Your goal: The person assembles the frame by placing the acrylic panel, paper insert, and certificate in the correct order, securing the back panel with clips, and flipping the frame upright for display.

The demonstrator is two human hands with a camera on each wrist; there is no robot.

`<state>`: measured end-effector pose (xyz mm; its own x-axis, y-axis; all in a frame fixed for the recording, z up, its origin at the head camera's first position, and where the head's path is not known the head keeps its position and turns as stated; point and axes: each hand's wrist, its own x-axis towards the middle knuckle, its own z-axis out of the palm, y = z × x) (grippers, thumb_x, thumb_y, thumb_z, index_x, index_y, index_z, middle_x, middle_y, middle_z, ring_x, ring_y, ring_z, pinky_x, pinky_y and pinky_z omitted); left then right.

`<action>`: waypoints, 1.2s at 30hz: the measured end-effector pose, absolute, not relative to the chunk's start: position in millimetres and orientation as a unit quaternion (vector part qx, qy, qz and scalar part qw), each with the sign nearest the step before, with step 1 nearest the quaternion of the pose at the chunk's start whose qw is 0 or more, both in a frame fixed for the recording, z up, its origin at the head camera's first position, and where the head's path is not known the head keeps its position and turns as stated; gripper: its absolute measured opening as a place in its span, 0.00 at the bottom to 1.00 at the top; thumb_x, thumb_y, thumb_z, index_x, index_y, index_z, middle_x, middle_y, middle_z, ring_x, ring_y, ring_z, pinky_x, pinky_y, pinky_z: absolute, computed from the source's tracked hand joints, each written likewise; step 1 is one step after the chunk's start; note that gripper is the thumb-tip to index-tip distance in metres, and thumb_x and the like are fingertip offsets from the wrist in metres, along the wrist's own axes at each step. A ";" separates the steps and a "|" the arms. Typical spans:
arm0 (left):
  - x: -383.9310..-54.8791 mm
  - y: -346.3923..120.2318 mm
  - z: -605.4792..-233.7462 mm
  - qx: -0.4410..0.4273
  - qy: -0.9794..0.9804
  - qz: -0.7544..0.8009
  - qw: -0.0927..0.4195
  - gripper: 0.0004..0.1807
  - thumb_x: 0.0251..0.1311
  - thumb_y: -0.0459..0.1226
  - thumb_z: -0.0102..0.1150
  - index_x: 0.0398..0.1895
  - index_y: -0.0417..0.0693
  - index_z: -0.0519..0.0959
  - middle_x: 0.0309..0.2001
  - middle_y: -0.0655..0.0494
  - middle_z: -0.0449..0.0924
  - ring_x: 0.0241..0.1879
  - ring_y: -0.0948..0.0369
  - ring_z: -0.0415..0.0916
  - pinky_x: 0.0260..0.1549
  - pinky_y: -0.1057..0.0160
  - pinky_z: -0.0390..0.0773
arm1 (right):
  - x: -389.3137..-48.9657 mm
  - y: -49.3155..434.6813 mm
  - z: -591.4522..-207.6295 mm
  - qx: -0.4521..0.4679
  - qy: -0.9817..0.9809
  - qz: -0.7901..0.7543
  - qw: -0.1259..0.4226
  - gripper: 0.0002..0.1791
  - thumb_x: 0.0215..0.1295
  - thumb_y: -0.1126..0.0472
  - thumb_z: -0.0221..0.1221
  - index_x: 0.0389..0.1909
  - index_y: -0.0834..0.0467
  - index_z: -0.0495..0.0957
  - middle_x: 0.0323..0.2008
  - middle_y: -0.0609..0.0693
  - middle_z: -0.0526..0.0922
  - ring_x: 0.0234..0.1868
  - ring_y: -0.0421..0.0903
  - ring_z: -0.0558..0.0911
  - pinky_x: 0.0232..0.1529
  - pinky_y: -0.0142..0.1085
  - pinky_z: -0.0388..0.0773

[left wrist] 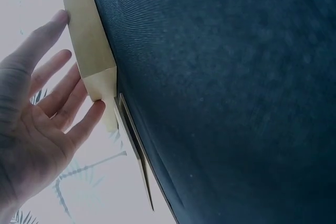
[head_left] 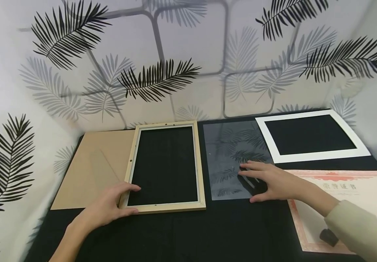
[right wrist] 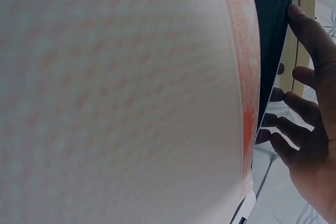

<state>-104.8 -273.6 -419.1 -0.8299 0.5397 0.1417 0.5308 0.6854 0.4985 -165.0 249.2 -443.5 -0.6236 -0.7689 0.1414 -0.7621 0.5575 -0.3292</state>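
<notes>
My left hand [head_left: 104,205] is at the near left corner of a light wooden picture frame [head_left: 200,171]. Its thumb lies along the near rail and the fingers reach over the left rail. The left wrist view shows the thumb and fingertips touching the outer side of the frame [left wrist: 86,30], loosely spread. Over a clear plastic-like sheet [head_left: 222,165] to the right of the frame, my right hand [head_left: 277,180] hovers with fingers spread. Its thumb points to the sheet's near right corner. Reflections of the fingers show in the sheet in the right wrist view, close under the fingertips.
A tan backing board [head_left: 87,163] lies left of the frame, partly beneath its edge. At the back right sits a white mat border [head_left: 293,158]. A pink-edged certificate [head_left: 368,203] lies under the right forearm. Black cloth [head_left: 175,236] covers the table; a leaf-patterned curtain [head_left: 208,43] stands behind.
</notes>
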 end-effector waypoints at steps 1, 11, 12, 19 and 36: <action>-104.5 -274.0 -419.3 0.293 0.917 0.269 0.009 0.30 0.50 0.43 0.81 0.56 0.46 0.80 0.53 0.58 0.81 0.53 0.56 0.77 0.52 0.48 0.78 | -164.8 248.7 -442.9 -0.433 0.883 -0.180 0.011 0.45 0.56 0.36 0.72 0.69 0.57 0.74 0.70 0.59 0.69 0.69 0.64 0.67 0.60 0.62 0.70; -101.7 -274.4 -419.7 0.281 0.920 0.271 0.029 0.28 0.53 0.43 0.79 0.56 0.46 0.80 0.54 0.57 0.80 0.54 0.56 0.76 0.53 0.47 0.77 | -166.1 244.5 -439.2 -0.443 0.883 -0.152 0.006 0.36 0.56 0.40 0.73 0.63 0.55 0.80 0.68 0.59 0.72 0.68 0.63 0.70 0.58 0.60 0.74; -101.4 -274.3 -419.8 0.280 0.920 0.272 0.030 0.28 0.53 0.43 0.79 0.56 0.46 0.80 0.54 0.57 0.80 0.54 0.56 0.76 0.53 0.47 0.77 | -166.0 244.3 -439.4 -0.444 0.883 -0.153 0.002 0.35 0.56 0.41 0.73 0.62 0.55 0.81 0.67 0.58 0.73 0.68 0.63 0.70 0.57 0.59 0.75; -99.9 -274.6 -420.4 0.277 0.921 0.272 0.027 0.27 0.54 0.43 0.79 0.56 0.46 0.80 0.54 0.58 0.80 0.53 0.56 0.77 0.52 0.47 0.77 | -165.3 242.0 -437.8 -0.452 0.876 -0.165 -0.032 0.27 0.58 0.46 0.72 0.56 0.53 0.85 0.62 0.54 0.79 0.62 0.58 0.77 0.47 0.52 0.83; -94.9 -273.8 -423.4 0.267 0.925 0.269 0.017 0.21 0.53 0.38 0.79 0.50 0.49 0.83 0.49 0.61 0.83 0.49 0.57 0.79 0.49 0.50 0.80 | -161.2 239.4 -436.7 -0.480 0.841 -0.229 -0.102 0.16 0.58 0.54 0.71 0.47 0.54 0.88 0.52 0.50 0.86 0.51 0.52 0.85 0.24 0.27 0.72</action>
<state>-94.9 -273.8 -423.4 -0.8566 0.5037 0.1118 0.4852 0.7127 0.5066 -161.2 239.4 -436.7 -0.5184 -0.7608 0.3905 -0.8538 0.4346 -0.2867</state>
